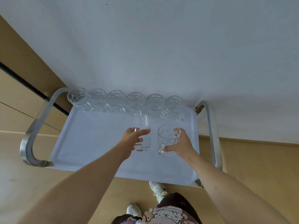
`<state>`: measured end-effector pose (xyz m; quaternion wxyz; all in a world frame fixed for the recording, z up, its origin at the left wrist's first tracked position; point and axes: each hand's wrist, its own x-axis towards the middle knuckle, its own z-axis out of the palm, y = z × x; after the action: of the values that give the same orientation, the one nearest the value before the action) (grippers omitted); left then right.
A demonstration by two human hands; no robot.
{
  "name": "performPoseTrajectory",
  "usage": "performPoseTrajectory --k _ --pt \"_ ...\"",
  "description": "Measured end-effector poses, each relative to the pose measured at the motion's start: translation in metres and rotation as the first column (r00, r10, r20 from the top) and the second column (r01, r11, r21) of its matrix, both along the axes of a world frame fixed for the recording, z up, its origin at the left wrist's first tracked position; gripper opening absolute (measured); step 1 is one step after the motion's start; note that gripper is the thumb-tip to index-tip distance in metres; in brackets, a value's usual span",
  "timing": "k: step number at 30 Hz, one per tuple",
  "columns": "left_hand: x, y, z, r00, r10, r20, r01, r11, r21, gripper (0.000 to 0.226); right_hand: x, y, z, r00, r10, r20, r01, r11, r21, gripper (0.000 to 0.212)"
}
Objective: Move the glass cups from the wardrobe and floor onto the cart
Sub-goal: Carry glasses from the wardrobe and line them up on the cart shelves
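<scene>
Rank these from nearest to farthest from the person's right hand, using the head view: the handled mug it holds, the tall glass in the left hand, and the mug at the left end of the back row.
1. Handled mug, gripped by the right hand.
2. Tall glass, just to its left, held by the left hand.
3. Left-end mug, far back-left corner of the cart.

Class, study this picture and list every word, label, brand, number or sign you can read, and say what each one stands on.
There is no readable text.
The glass mugs, the held glasses and the cart tray carry no labels.
The person's shirt shows cartoon cat drawings only, no letters.
</scene>
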<state>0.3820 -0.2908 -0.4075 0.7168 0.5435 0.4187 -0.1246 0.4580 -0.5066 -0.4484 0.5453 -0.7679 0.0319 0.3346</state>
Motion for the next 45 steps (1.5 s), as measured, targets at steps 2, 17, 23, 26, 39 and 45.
performPoseTrajectory --k 2,17,23,26,39,45 --pt "0.002 0.001 -0.003 1.0 -0.005 0.001 0.005 1.0 -0.006 0.086 0.006 -0.005 -0.003 0.998 0.065 0.02 -0.065 0.998 -0.014 0.107" --pt "0.007 0.005 -0.008 1.0 -0.01 -0.025 0.01 1.0 0.01 0.086 0.009 -0.015 0.018 0.931 0.365 0.013 -0.347 0.894 -0.282 0.136" --pt "0.014 0.003 -0.007 0.999 -0.031 -0.011 0.032 0.999 0.016 0.088 -0.001 0.014 0.027 0.901 0.425 0.08 -0.362 0.843 -0.398 0.144" --pt "0.014 0.004 -0.007 0.999 -0.044 -0.01 0.044 0.999 0.02 0.089 -0.009 0.025 0.024 0.855 0.505 0.115 -0.337 0.71 -0.618 0.139" --pt "0.017 0.009 -0.008 0.995 -0.089 0.035 0.088 0.996 0.032 0.093 0.018 0.011 0.043 0.945 0.327 0.005 -0.222 0.652 -0.725 0.101" --pt "0.023 0.017 -0.008 0.996 -0.078 0.042 0.076 0.997 0.032 0.097 0.058 -0.007 0.07 0.937 0.329 0.119 -0.111 0.603 -0.79 0.087"
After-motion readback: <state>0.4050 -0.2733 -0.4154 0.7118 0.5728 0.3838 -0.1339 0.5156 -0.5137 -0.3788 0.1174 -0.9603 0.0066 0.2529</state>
